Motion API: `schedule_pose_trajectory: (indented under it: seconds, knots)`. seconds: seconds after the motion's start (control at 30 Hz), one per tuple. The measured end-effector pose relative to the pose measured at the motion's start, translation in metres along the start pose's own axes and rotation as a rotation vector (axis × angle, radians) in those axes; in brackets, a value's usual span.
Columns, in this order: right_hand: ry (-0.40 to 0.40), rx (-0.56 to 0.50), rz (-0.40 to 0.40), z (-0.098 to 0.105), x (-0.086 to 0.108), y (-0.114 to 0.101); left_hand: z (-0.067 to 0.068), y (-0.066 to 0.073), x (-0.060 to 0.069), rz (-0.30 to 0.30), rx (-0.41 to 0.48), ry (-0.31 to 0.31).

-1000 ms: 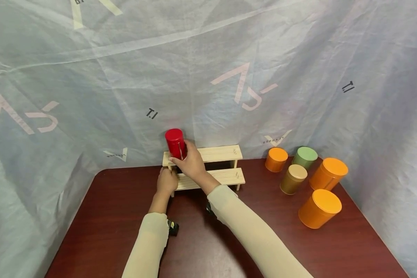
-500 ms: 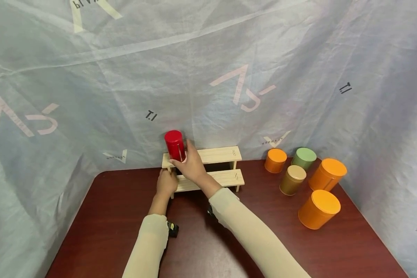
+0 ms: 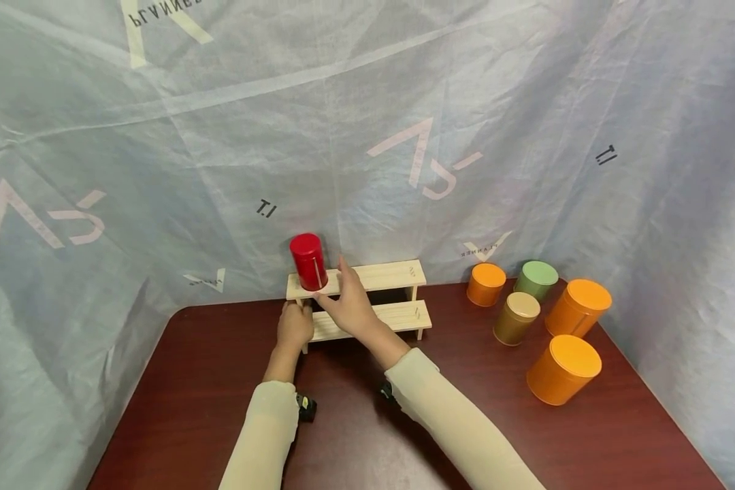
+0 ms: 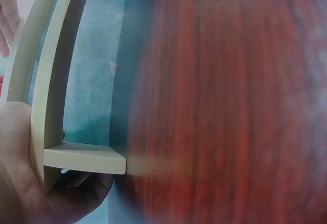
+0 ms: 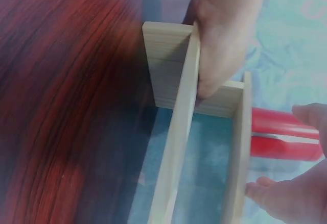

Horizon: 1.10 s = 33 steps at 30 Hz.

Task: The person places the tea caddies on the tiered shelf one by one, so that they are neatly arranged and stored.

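Red can (image 3: 308, 262) upright on the left end of the upper board (image 3: 382, 276), left of centre in the head view. Right hand (image 3: 352, 306) spread wide beside it, thumb and fingers apart, can not gripped; thumb lies close to the can's base, contact hard to tell. Left hand (image 3: 295, 324) grips the left end of the wooden rack (image 3: 398, 316), fingers curled round it. Main risk, as I judge it: a sideways brush from that thumb could topple the can off the board's left end, onto the left hand or the table (image 3: 190, 388). A tug or sudden release by the left hand could jolt the rack and rock the can. A backward knock could drop it against the cloth (image 3: 220, 170) behind
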State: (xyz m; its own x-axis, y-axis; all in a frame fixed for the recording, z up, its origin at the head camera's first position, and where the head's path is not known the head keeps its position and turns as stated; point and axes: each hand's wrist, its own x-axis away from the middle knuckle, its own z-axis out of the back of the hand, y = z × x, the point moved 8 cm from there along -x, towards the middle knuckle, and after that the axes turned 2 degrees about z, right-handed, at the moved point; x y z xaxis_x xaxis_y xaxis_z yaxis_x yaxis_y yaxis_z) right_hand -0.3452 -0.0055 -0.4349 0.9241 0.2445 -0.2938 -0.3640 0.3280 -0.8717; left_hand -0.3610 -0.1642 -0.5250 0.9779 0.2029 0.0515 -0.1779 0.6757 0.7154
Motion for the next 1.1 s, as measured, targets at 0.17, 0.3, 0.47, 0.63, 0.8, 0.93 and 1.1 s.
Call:
schedule_pose_trajectory:
  seconds: [0.17, 0.3, 0.47, 0.63, 0.8, 0.93, 1.1]
  knots:
    - [0.026, 0.015, -0.013, 0.017, 0.016, 0.002, 0.001, 0.000, 0.002, -0.011, 0.012, 0.021]
    - [0.053, 0.035, -0.033, 0.031, 0.029, 0.005, 0.000, -0.001, 0.003, -0.011, 0.015, 0.040]
    - [0.073, 0.045, -0.058, 0.048, 0.038, 0.005, 0.000, 0.001, 0.002, -0.007, 0.024, 0.034]
    - [0.091, 0.045, -0.066, 0.062, 0.044, 0.003, 0.001, 0.003, 0.000, -0.014, 0.030, 0.035]
    - [0.101, 0.064, -0.066, 0.071, 0.051, 0.001, 0.001, 0.002, 0.000, -0.016, 0.034, 0.035]
    - [0.110, 0.101, -0.063, 0.078, 0.057, 0.004, 0.000, 0.000, -0.001, -0.011, 0.033, 0.033]
    - [0.118, 0.151, -0.050, 0.090, 0.064, 0.005, 0.001, -0.001, -0.001, -0.010, 0.035, 0.040]
